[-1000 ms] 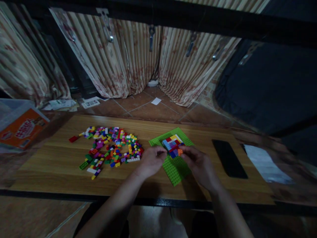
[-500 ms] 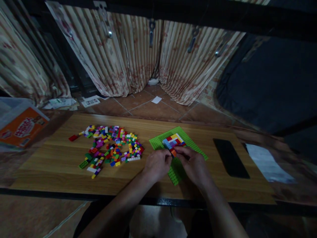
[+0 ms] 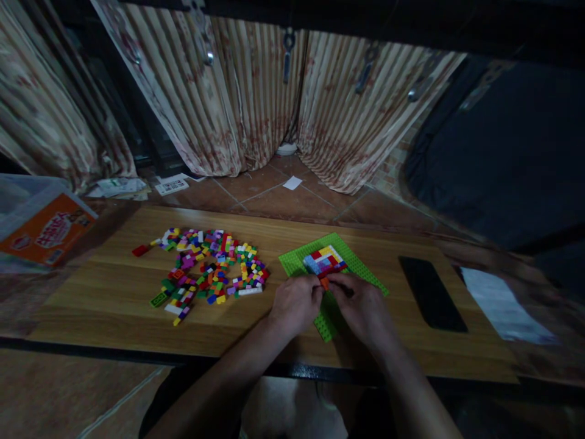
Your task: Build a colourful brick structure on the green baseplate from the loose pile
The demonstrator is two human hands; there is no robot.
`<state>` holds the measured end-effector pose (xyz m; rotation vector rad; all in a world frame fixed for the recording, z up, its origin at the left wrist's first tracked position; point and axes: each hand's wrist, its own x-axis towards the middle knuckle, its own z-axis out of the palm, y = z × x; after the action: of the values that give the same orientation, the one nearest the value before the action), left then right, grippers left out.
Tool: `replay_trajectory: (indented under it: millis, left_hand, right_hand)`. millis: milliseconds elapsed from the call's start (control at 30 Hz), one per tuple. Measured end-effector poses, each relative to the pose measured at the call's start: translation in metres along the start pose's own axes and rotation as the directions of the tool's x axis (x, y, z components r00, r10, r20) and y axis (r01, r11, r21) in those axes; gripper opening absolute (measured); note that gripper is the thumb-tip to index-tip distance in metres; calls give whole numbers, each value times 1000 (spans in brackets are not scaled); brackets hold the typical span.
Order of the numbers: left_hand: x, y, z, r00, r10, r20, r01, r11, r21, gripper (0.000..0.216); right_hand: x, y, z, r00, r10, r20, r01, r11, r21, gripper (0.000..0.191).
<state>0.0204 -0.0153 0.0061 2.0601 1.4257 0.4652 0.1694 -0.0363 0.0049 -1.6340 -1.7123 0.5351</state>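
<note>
Left hand [image 3: 298, 300] and right hand [image 3: 363, 305] nearest, fingertips together over the green baseplate [image 3: 327, 329]. Right has a narrow pinch on an orange brick [image 3: 325, 283]; left fingers narrow against it, can't tell if gripping. Brick sits at near edge of the multicolored brick patch [image 3: 324, 261]; seated or not, can't tell. Done: compact patch built on plate. Left: plate looks partly covered, near corner and far margins bare; many loose bricks [image 3: 254, 275] unused, off to the left.
</note>
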Motion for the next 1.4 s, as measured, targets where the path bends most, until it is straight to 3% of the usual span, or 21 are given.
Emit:
replay_trajectory:
  millis: [467,900,1067,1200,1300,1400]
  left_hand:
    - [0,1,4,1000,-16,-15,17,994,109,28]
    - [1,-1,9,1000,13,7,-14,983,182,27]
    - [4,-4,6,999,40,31,-44,989,141,26]
    - [7,-6,-2,999,38,32,-39,998,40,29]
    - [9,-6,-7,999,-12,38,12,1000,5,32]
    - [11,-4,-6,998,-57,30,56,997,50,37]
  right_hand:
    - [3,2,6,1000,3,-30,-4,999,-34,22]
    - [-1,-6,19,993,-99,-62,81,964,-255,28]
    - [-3,-6,19,992,-101,-70,85,975,-205,29]
    - [-2,0,11,981,-76,-178,61,994,-91,26]
    - [5,11,0,949,4,-314,-25,998,-63,30]
    - [16,26,-5,932,97,-349,-139,986,-97,36]
